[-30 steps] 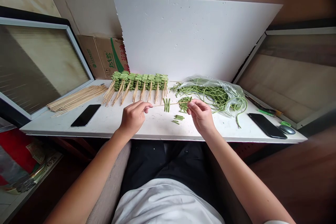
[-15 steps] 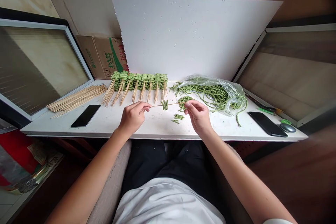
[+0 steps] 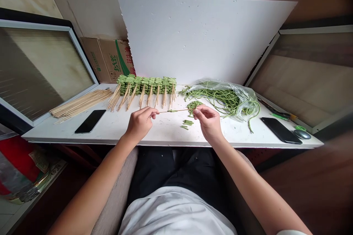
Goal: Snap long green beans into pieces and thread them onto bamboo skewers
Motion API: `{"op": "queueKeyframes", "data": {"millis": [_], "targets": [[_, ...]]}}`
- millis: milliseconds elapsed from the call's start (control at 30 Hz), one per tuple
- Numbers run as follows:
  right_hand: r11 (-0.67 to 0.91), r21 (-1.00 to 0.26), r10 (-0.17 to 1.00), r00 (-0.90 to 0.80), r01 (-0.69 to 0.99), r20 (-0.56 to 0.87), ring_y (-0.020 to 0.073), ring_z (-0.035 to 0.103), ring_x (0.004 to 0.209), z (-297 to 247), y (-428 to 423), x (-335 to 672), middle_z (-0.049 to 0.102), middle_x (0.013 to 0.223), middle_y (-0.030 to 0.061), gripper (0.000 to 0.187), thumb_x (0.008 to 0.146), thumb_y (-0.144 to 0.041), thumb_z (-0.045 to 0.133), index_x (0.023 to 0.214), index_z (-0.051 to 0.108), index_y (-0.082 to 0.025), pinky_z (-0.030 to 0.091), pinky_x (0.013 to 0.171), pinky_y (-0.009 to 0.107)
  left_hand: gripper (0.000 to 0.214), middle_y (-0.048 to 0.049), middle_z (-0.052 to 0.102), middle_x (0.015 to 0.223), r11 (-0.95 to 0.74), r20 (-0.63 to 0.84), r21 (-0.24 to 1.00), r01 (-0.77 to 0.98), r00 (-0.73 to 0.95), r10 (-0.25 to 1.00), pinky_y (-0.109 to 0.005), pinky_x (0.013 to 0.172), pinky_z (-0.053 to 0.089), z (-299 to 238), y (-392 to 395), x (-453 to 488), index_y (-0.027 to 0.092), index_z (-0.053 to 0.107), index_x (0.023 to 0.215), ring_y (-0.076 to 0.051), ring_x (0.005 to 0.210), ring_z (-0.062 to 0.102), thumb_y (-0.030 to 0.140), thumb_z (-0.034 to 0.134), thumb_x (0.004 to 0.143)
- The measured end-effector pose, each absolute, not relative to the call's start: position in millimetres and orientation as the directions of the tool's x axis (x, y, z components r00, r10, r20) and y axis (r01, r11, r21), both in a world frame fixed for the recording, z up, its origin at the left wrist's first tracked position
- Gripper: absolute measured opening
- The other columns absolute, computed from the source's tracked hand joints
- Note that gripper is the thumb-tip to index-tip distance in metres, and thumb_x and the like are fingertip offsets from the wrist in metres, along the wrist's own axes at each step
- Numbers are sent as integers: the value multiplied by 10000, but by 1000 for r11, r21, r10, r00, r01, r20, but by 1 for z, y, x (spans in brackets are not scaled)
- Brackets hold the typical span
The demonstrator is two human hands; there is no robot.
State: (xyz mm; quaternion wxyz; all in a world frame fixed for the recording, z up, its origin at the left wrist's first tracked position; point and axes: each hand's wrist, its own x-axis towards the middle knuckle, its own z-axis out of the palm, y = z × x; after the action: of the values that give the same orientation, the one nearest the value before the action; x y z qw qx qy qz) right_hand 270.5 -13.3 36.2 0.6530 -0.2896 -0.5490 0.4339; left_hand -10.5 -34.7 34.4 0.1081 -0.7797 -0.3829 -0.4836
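A thin wooden skewer runs level between my two hands above the table. My left hand pinches its left end, and my right hand grips the other end between thumb and fingers. Near the skewer's middle sit short green bean pieces, now seen nearly edge-on. Behind my right hand lies a small heap of cut beans, and several loose pieces rest on the table just left of that hand. Finished-looking bean skewers are stacked in a row further back, their sticks pointing toward me.
Bare skewers lie in a pile at left, beside a phone. Long beans spill from a clear plastic bag at back right. Another phone lies at the right edge. A white foam board stands behind the table.
The bean pieces on the skewer have turned from hanging upright across it to lying nearly flat. Both hands have stayed almost in place.
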Motion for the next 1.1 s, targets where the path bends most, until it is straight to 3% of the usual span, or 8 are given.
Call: {"op": "queueKeyframes", "data": {"millis": [333,533,700,1100], "targets": [[409,-879,911,46,-244,411,150,499,652,33,-17,265,631,746,7,267,751,-486,920,804,786,-260,454,642,326,431,-40,771,859,-663,901,127,738,193,388,-282,748,595,37,-37,-7,178,750,929,-176,807,738,-89,435,803],[433,-875,901,71,-218,428,153,515,671,30,-18,262,646,800,18,301,732,-514,924,796,781,-258,462,642,326,486,-23,715,776,-648,862,169,742,208,462,-262,720,563,38,-36,-8,177,725,903,-166,766,705,-117,388,712],[493,-840,868,60,-226,493,164,544,711,31,-18,262,671,850,31,226,757,-461,917,817,803,-275,451,624,324,462,-19,678,762,-680,834,200,706,241,496,-249,697,554,36,-34,-10,171,703,901,-153,725,674,-111,382,724],[392,-890,920,82,-232,383,149,507,637,27,-17,260,665,770,15,301,723,-507,936,816,794,-258,480,652,334,386,-29,754,817,-642,897,149,752,170,408,-249,720,587,37,-38,-3,178,721,891,-157,775,730,-80,442,819]]}}
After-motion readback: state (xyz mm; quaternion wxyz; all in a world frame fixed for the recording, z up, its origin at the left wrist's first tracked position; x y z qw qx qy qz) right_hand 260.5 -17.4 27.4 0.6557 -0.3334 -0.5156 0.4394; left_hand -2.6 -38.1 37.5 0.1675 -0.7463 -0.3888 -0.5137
